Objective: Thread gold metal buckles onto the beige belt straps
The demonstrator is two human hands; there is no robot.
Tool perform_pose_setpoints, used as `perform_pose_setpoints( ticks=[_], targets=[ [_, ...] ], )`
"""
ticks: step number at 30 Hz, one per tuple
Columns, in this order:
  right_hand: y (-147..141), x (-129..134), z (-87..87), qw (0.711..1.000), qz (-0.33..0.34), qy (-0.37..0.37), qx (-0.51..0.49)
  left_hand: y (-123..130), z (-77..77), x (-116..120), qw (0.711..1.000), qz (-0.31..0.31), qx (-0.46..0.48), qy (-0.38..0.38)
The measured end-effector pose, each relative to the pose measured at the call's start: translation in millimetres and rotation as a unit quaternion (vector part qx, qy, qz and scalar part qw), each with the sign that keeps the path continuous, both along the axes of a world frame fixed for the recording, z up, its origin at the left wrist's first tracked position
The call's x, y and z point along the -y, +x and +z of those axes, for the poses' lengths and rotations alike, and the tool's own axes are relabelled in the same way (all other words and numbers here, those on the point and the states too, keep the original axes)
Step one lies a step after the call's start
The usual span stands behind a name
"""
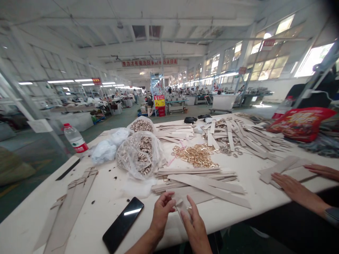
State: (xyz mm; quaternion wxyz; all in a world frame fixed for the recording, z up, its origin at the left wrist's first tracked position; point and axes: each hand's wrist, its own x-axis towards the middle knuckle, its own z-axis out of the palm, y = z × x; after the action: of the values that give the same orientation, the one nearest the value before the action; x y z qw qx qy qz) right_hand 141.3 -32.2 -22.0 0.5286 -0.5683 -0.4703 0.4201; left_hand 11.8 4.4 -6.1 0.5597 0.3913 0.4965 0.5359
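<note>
Desk (pixel 87 208) edge runs close under my wrists, with bare room between the phone (pixel 123 224) on my left and the strip pile (pixel 201 188) just far of my hands. Left hand (pixel 160 215) curls, pinching a pale strip (pixel 182 208); right hand (pixel 195 225) stands half open beside it, fingers raised.
</note>
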Motion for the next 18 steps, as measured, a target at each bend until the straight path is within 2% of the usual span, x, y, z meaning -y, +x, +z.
perform_pose_setpoints(
  ticks=[2,5,7,10,12,15,18],
  targets=[
    [4,0,-2.2,0.999,0.004,-0.002,-0.032,-1,0.9,-4,0.999,-0.024,0.024,-0.019],
    [8,-3,-5.1,0.999,0.009,0.006,-0.041,3,-3.8,-2,0.992,-0.109,0.046,-0.048],
    [8,-6,-7.4,0.999,0.014,0.010,-0.042,5,-8.3,-1,0.987,-0.145,0.040,-0.056],
    [8,-8,-11.6,0.993,0.039,-0.057,-0.098,8,-10.9,-4,0.991,-0.132,0.008,-0.037],
    [8,-10,-13.7,0.983,0.058,-0.109,-0.134,12,-9.7,-6,0.989,-0.144,-0.015,-0.018],
    [11,-15,-16.3,0.987,0.052,-0.071,-0.132,21,-9.2,-7,0.980,-0.194,-0.030,0.000],
    [17,-20,-22.3,0.989,0.044,-0.048,-0.135,29,-14.9,-7,0.981,-0.193,-0.025,-0.001]
  ],
)
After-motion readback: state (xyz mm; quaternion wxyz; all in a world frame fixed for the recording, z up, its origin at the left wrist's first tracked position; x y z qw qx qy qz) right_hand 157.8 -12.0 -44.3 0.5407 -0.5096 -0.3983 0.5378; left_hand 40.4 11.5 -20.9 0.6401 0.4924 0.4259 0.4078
